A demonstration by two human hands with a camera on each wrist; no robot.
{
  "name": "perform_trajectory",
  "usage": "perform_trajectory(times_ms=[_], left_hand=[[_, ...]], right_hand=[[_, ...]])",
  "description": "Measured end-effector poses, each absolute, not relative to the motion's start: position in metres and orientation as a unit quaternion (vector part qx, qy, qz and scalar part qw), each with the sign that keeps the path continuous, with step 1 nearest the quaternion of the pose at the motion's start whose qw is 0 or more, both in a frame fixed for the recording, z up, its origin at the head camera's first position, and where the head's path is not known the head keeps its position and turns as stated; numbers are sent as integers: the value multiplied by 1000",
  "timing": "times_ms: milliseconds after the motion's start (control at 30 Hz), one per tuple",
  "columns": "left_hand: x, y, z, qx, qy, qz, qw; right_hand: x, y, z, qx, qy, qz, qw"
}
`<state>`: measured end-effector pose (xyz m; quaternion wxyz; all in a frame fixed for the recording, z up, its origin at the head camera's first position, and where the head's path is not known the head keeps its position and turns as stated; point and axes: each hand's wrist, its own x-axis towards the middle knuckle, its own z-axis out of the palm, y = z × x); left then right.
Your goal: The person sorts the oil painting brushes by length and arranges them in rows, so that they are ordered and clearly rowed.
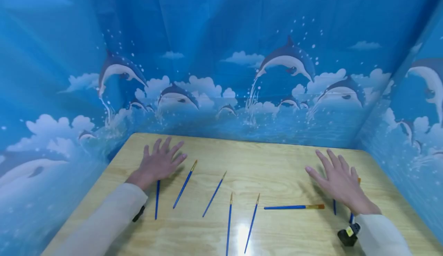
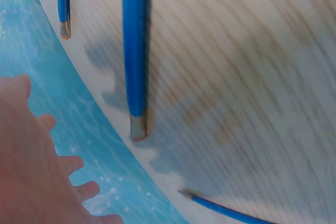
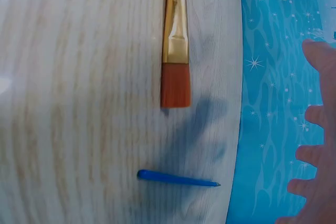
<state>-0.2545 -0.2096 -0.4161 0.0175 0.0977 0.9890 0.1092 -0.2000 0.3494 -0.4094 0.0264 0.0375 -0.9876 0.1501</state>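
Note:
My left hand (image 1: 160, 162), fingers spread, hovers above the far left of the table. It partly covers a blue-handled paintbrush (image 1: 157, 200); a second paintbrush (image 1: 185, 185) lies just to its right. On the other side my right hand (image 1: 340, 181) is also spread, holding nothing, its shadow on the wood. Below it the blue handles of two paintbrushes show in part, a thin one (image 1: 334, 206) and another (image 1: 352, 217). A wide flat paintbrush (image 1: 294, 207) with orange-brown bristles lies sideways to its left; the right wrist view shows its gold ferrule (image 3: 176, 24) closely.
Three slim pointed paintbrushes lie apart mid-table: one slanted (image 1: 214, 194), one nearly straight (image 1: 229, 221), one near a glare spot (image 1: 252, 223). A blue dolphin-print curtain (image 1: 214, 56) surrounds the light wooden table (image 1: 277, 163) at the back and sides.

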Motion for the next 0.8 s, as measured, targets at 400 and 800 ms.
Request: perform_trajectory(times_ms=[400,800], left_hand=[[-253,-238,-407,100,988,112,22],[-248,-284,-386,79,987,128,51]], right_hand=[[-193,363,-410,52,-983,169,49],[-191,382,-412,41,-981,186,23]])
